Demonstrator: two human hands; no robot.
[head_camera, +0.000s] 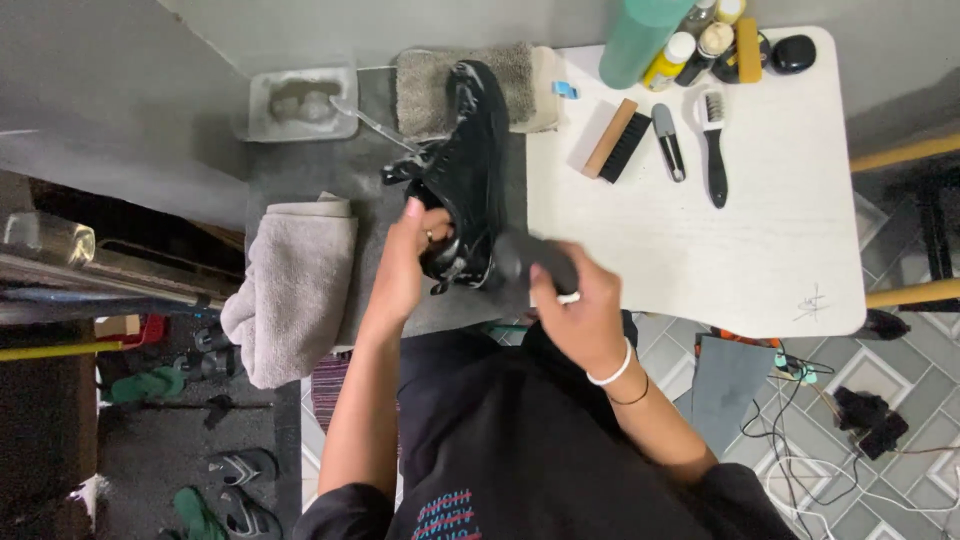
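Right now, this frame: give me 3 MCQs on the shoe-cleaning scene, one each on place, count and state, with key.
1. Where is the grey towel?
A. beside the left hand
B. on the white table
C. on the floor

2. How many brushes lie on the white table?
A. one
B. three
C. five

3. What is the right hand doing?
A. resting empty
B. gripping a dark object against the black shoe
C. holding a bottle

Key: A, the towel drapes left of that hand; B, three brushes lie side by side; B, fingers wrap the dark object.
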